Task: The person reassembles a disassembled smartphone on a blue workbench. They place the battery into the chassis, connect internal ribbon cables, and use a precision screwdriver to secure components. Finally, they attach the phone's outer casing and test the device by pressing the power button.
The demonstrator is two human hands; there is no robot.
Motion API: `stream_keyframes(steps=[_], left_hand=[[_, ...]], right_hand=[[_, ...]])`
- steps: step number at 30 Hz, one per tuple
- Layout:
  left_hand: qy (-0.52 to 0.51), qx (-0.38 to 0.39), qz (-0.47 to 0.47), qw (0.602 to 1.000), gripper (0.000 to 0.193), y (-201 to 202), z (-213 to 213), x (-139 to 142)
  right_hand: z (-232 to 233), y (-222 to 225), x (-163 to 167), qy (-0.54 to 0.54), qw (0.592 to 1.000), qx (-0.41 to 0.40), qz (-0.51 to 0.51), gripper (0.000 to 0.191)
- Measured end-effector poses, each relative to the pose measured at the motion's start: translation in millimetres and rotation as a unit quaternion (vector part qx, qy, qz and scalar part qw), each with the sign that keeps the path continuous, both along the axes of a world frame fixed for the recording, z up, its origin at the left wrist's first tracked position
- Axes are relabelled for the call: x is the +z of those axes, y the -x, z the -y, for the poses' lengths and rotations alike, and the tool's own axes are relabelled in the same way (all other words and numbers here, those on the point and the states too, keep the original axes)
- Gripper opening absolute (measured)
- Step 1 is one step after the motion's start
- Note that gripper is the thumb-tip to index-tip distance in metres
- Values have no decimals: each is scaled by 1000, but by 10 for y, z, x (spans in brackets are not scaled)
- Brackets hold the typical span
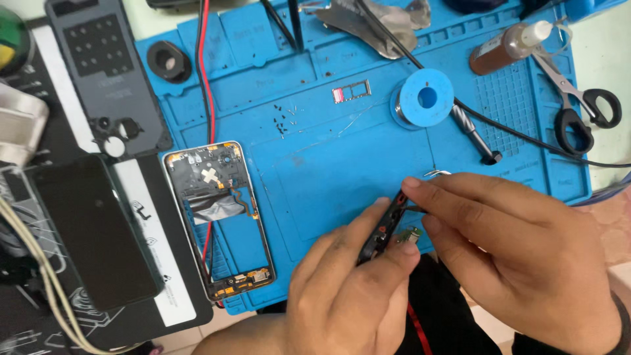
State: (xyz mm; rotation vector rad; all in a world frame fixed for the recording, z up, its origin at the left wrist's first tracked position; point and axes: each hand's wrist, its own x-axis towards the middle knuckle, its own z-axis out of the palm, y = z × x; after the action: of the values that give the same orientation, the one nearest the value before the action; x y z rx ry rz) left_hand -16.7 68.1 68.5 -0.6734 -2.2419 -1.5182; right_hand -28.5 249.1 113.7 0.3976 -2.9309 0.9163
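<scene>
Pinching a slim black part (383,227) between them, the left hand (348,289) and right hand (519,256) close on it over the near edge of the blue mat (342,164), with what may be a small circuit board (410,235) beneath and an opened phone frame (220,217) to the left.

Two bare hands, left hand (348,289), right hand (519,256), no gloves, no rings, dark band at right wrist (623,322)

Small black phone part pinched at the mat's near edge

I held the narrow black component (384,227), red-tipped, tilted from seven to one o'clock; a tiny green board (411,235) sat just beside it at three o'clock.
</scene>
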Motion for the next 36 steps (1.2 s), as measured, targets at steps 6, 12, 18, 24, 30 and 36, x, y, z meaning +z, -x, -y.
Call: stream_keyframes(steps=[6, 12, 18, 24, 30, 36], left_hand=[[92, -20, -56, 994, 22, 111, -8, 218], [129, -32, -40, 990, 28, 30, -104, 133], [138, -11, -34, 990, 33, -32, -220, 54], [120, -21, -33, 992, 32, -39, -241, 51], [111, 1, -21, 994, 31, -69, -195, 34], [98, -7, -14, 995, 30, -63, -145, 17]], right_hand=[[-86, 5, -55, 82, 996, -6, -17, 35], [-265, 12, -144, 73, 996, 19, -46, 28], [-445, 20, -143, 29, 994, 54, -88, 30], [-491, 80, -49, 2, 993, 77, -95, 20], [-489, 139, 35, -43, 987, 119, -98, 16], [-431, 143, 57, -65, 981, 127, -132, 18]])
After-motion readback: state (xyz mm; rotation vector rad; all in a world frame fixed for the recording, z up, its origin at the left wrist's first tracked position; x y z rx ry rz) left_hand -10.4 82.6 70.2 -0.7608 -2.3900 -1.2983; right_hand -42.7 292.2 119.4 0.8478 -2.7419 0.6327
